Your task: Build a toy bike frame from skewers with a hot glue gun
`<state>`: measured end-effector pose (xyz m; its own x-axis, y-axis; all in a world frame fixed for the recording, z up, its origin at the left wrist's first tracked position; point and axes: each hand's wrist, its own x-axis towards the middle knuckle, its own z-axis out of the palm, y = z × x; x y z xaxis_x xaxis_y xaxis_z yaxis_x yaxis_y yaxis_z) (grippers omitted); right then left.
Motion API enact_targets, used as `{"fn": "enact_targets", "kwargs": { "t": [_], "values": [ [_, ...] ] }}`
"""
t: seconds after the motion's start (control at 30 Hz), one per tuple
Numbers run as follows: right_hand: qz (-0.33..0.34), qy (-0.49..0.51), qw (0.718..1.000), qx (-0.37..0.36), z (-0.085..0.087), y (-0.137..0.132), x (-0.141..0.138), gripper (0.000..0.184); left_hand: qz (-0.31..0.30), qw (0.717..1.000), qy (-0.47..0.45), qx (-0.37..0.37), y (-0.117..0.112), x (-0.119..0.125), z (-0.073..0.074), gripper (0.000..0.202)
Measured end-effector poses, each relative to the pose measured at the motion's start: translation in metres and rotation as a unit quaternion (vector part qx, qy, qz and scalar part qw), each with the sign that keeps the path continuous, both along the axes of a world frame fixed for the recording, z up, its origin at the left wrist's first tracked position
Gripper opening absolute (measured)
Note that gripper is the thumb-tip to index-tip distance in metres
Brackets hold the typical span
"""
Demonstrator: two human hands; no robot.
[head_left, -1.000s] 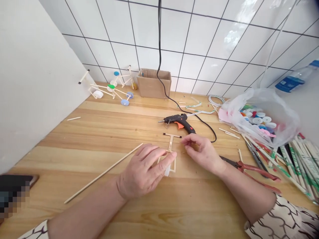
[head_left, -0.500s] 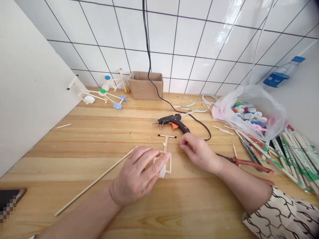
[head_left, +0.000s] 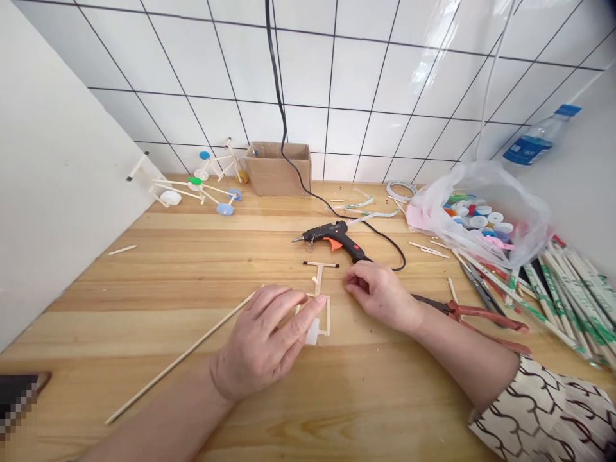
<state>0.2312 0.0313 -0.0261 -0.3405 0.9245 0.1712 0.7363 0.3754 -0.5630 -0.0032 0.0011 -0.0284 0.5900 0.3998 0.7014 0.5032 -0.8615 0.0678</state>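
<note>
My left hand (head_left: 274, 333) rests over a small frame of wooden sticks (head_left: 328, 314), its index fingertip pressed on the middle joint. A T-shaped end (head_left: 321, 264) with black tips points away from me, and a whitish cap (head_left: 312, 332) shows at the near end. Part of the frame is hidden under the fingers. To the right, apart from the frame, my right hand (head_left: 382, 295) lies with its fingers curled together, nothing visible in them. Just beyond it a black glue gun (head_left: 332, 234) with an orange trigger lies on its side.
A long stick (head_left: 178, 359) lies at left. Red-handled pliers (head_left: 481, 314), scissors (head_left: 481, 285) and wrapped sticks (head_left: 572, 295) are at right, below a bag (head_left: 529, 199) of bottle caps. Finished stick-and-cap models (head_left: 202, 186) stand by a cardboard box (head_left: 279, 176). A phone (head_left: 19, 398) lies front left.
The view has shifted slightly. Both hands hold nearly the same places; the left index finger still touches the frame.
</note>
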Motion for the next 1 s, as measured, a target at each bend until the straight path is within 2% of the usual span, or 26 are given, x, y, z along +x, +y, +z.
{"fn": "enact_targets", "kwargs": {
  "t": [0.27, 0.33, 0.43, 0.5, 0.63, 0.73, 0.8, 0.87, 1.0],
  "values": [
    [0.017, -0.079, 0.997, 0.014, -0.003, -0.001, -0.001, 0.011, 0.001, 1.000, -0.008, 0.004, 0.000, 0.000, -0.001, 0.038],
    [0.011, -0.052, 0.999, 0.011, -0.002, -0.002, -0.003, 0.013, 0.003, 1.000, -0.008, 0.004, 0.001, 0.001, 0.000, 0.038],
    [-0.017, 0.080, 0.996, -0.025, 0.002, -0.004, -0.005, 0.012, 0.003, 1.000, -0.006, 0.010, 0.000, 0.001, 0.001, 0.037],
    [-0.024, 0.195, 0.978, -0.069, 0.006, -0.005, -0.006, 0.011, 0.003, 1.000, -0.005, 0.014, 0.000, 0.002, 0.002, 0.036],
    [-0.017, 0.394, 0.906, -0.156, 0.013, -0.004, -0.007, 0.017, 0.003, 1.000, -0.008, 0.008, 0.000, 0.002, 0.002, 0.036],
    [-0.032, 0.485, 0.852, -0.193, 0.018, -0.002, -0.008, 0.019, 0.004, 1.000, -0.009, 0.007, 0.000, 0.002, 0.001, 0.036],
    [-0.044, 0.521, 0.827, -0.209, 0.022, -0.001, -0.007, 0.020, 0.007, 1.000, -0.009, 0.008, 0.000, 0.002, 0.001, 0.037],
    [-0.051, 0.539, 0.814, -0.209, 0.029, 0.001, -0.005, 0.020, 0.008, 1.000, -0.008, 0.006, 0.000, 0.001, 0.000, 0.038],
    [-0.063, 0.543, 0.817, -0.184, 0.046, 0.004, 0.002, 0.018, 0.006, 1.000, -0.003, 0.010, 0.000, 0.002, 0.000, 0.041]
  ]
}}
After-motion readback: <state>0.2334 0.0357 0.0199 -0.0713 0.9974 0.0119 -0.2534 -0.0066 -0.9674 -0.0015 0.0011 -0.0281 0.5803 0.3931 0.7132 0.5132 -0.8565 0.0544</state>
